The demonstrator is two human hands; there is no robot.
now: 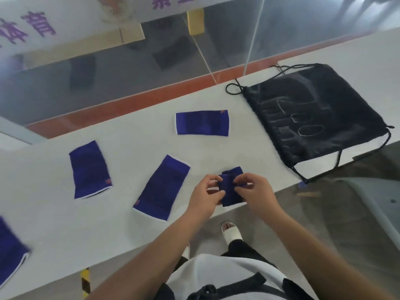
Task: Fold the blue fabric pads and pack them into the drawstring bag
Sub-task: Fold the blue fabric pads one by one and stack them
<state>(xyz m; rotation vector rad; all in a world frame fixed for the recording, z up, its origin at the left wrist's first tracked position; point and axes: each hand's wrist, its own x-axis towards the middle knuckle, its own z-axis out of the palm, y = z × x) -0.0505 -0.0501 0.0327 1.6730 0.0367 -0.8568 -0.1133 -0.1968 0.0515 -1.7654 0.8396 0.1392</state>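
The folded pad (229, 192) is held just above the near edge of the table (129, 144), and much of it is covered: the left hand (204, 194) pinches its left edge with curled fingers and thumb, and the right hand (257, 191) pinches its right side, so how many layers it has cannot be told. A fifth blue piece, the cut-off pad (9, 245), runs out of the picture at the left edge and is smeared by blur. Three others lie flat and apart on the table: the far pad (202, 123) towards the back, the left pad (89, 169), and the middle pad (161, 188) just left of the left hand. Each has white trim at its ends and a small reddish mark too small to read. The black drawstring bag (320, 118) lies flat at the right end of the table, well apart from the hands, its lower corner hanging past the edge and its cords looping out at the corners; faint outlined lettering on it is hard to make out. The table is pale grey and plain. Behind it runs an orange strip (129, 102) below a glass partition (97, 72) with dim reflections and purple characters cut off at the top. Below lie a grey floor (346, 213), a white slipper (231, 231) and a yellow-and-black striped post (85, 278).
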